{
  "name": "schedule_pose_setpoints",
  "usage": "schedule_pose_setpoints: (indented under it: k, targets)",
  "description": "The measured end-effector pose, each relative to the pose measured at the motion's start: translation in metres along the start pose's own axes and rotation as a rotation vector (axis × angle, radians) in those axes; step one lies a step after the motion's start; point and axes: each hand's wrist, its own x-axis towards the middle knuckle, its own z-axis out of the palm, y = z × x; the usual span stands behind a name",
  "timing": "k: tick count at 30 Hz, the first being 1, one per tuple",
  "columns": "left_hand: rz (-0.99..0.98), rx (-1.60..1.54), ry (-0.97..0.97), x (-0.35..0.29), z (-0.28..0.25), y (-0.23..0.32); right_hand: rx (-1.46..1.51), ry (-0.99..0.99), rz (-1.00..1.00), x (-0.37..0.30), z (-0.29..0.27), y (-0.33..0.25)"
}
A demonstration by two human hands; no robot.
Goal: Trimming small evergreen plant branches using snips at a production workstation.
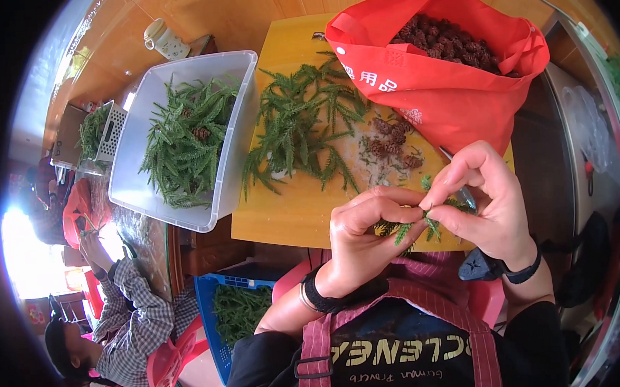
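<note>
Head view's got a small green needle-leaved sprig (432, 228) pinched between both bare hands, right over the near edge of the flat yellow worktop (276, 219), toward its right corner. The left hand (365, 225) has it closed between thumb and fingers, and the right hand (489, 210) nips it with thumb and forefinger. Big red fabric bag (451, 104) full of brown pine cones (445, 44) sits at the far right corner, some loose brown cones (393, 147) just beside it. Green needled branches (296, 118) pile up toward the left edge, with a clear plastic tub (235, 152) of more along that edge.
</note>
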Motion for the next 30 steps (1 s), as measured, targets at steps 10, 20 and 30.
schedule_pose_setpoints:
  k: [10, 20, 30]
  targets:
    - [-0.013, 0.005, -0.016, 0.0, 0.0, 0.002, -0.312, -0.129, -0.158, 0.01, -0.009, -0.006]
    - [-0.083, -0.041, -0.034, -0.001, 0.003, -0.001, -0.33, -0.117, -0.335, 0.005, -0.016, 0.007]
    - [-0.193, -0.078, -0.048, 0.0, 0.003, -0.002, -0.552, -0.142, -0.51, 0.0, -0.018, 0.007]
